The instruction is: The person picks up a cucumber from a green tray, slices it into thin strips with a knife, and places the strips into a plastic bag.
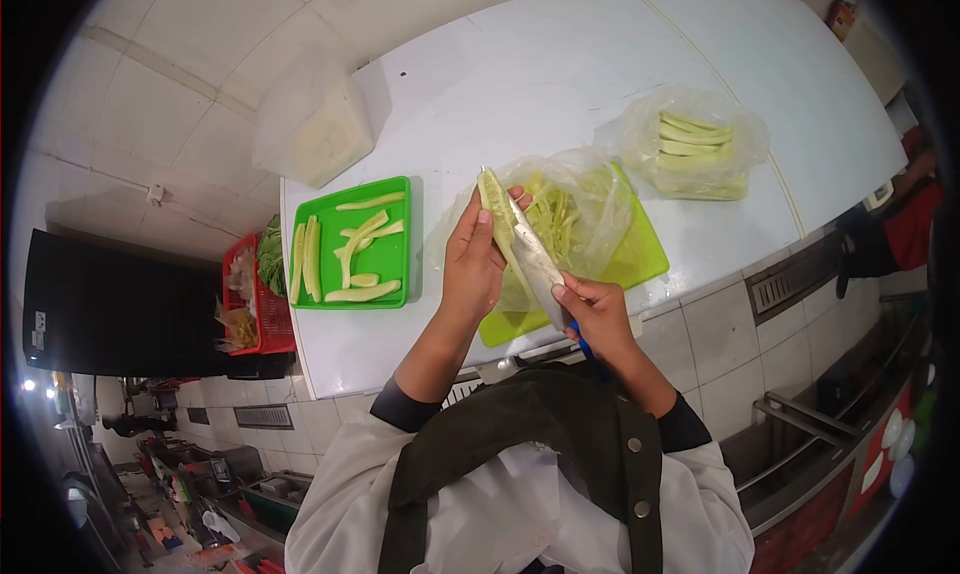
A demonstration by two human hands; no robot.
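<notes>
the left hand grips the cucumber piece. its thumb rests against the near-left edge of the piece, and its other fingers wrap behind, with fingertips showing past the right edge. the cucumber piece is tilted, its upper end extending beyond the left thumb and its seeded cut face exposed.

the right hand grips the knife where blade and blue handle meet. the right thumb lies on the blade; the remaining fingers are partly hidden behind the knife. from the right fingers, the blade runs up and left along the cucumber piece. whether the edge is embedded in the flesh cannot be told.

directly behind the left fingertips is a clear bag containing thin pale strips. the bag lies on a green cutting board, part of which extends to the right of and beyond the right fingers.

to the left of the left fingers, well apart, is a green tray holding long cucumber slices. farther left of the same fingers is a red basket with leafy greens. beyond the tray, as measured from the left fingers, is a translucent container.

beyond and right of the right fingers, a second bag holds stacked cut lengths. the white table extends past the fingers of both hands.
</notes>
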